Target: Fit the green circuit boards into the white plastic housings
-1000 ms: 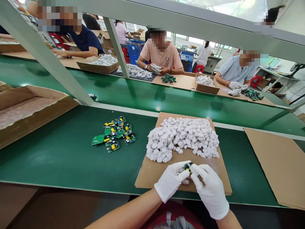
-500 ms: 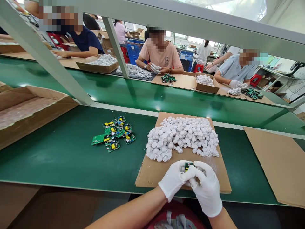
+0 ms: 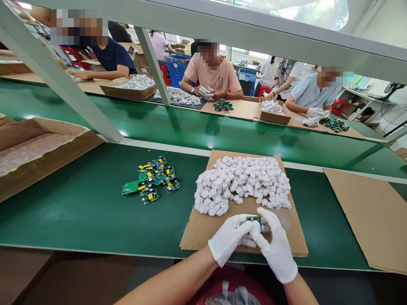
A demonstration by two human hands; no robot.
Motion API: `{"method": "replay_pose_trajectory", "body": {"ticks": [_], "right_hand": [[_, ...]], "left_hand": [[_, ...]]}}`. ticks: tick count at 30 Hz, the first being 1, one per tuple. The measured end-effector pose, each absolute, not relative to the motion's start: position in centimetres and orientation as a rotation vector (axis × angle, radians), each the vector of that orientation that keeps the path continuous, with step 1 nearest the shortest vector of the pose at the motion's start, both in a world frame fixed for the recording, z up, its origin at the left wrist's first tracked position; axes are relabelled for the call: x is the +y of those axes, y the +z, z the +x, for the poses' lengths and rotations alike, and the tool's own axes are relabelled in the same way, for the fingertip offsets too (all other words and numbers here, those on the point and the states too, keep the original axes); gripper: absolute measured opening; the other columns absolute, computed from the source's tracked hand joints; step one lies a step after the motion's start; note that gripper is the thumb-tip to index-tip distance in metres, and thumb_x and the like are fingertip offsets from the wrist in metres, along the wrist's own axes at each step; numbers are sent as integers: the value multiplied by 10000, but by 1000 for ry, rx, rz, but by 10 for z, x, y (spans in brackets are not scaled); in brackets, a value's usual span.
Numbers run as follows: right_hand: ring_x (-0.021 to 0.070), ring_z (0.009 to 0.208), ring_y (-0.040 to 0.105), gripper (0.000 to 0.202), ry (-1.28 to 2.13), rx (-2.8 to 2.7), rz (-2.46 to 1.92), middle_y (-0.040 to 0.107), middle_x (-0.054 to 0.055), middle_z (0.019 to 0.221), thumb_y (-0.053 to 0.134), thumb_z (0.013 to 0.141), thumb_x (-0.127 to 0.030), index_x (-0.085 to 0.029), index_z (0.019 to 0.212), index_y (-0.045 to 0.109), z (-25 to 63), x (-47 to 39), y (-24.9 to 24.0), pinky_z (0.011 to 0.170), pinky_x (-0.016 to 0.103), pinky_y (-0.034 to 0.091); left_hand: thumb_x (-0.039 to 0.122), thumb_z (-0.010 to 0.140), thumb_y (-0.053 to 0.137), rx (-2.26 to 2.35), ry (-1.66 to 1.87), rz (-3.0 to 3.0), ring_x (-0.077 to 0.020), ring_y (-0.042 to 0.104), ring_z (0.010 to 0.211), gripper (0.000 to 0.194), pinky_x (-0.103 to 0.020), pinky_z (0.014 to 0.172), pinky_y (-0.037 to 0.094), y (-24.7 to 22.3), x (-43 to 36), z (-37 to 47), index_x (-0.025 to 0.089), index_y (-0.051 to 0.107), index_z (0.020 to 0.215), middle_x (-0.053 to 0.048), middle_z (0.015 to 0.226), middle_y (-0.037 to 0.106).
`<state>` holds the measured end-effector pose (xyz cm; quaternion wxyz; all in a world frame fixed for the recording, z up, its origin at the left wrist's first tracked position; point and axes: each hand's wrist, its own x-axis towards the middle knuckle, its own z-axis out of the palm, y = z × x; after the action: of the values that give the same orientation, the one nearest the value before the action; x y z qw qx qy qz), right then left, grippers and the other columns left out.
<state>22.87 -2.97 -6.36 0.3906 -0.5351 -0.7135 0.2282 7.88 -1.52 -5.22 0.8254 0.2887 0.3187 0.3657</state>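
Between my gloved hands is a small green circuit board (image 3: 253, 219), partly covered by the fingers. My left hand (image 3: 229, 238) grips its left side, thumb across the near face. My right hand (image 3: 276, 245) has its thumb against the board, while its index finger is raised behind the right edge. Both hands hover over the near part of a cardboard sheet (image 3: 200, 233). Just beyond them a wide heap of small white rounded pieces (image 3: 241, 178) covers the sheet. Off to the left lies a loose pile of green circuit boards (image 3: 152, 178) with yellow and black components.
A cardboard box (image 3: 47, 156) stands at the left of the green table (image 3: 95, 212). Another cardboard sheet (image 3: 369, 216) lies at the right. A slanted metal post (image 3: 73, 80) and rail cross above. Across the green conveyor (image 3: 190, 127), several people handle similar parts.
My right hand's fingers have loosened and its index finger has lifted from the board. The board has tilted slightly between my hands. The heap and the board pile are unchanged.
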Motion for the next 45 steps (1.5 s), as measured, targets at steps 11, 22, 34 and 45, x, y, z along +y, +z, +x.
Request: {"method": "replay_pose_trajectory", "body": {"ticks": [11,22,34,45], "right_hand": [[247,1071,548,358,8,-1970,-1144,599,68,1097,621,791,-180,-311,1123,585,224,-32,-65,860,435,495],[264,1161,531,614,813,-1741,-1182,549,134,1282,513,852,-438,-182,1384,347,224,-31,-68,920,377,486],[220,1125,567,403,1139,-1569,-1335,598,51,1241,488,884,-381,-245,1261,534,228,-26,-59,938,358,479],[215,1017,621,457,977,-1888,-1344,664,67,1124,442,903,-370,-230,1338,435,227,-27,-46,893,367,495]], "left_hand": [[436,580,761,706,809,604,-73,446,531,388,-225,548,388,-57,-18,86,120,567,696,23,597,493],[403,659,708,765,856,777,-69,443,520,309,-191,509,375,-47,-15,80,120,586,679,-4,627,556],[338,687,725,527,745,488,-147,638,734,351,-211,607,487,-55,-16,68,149,632,968,-47,844,592],[366,695,720,516,789,293,-171,671,708,351,-237,603,497,-54,-34,76,166,604,958,-52,837,654]]}}
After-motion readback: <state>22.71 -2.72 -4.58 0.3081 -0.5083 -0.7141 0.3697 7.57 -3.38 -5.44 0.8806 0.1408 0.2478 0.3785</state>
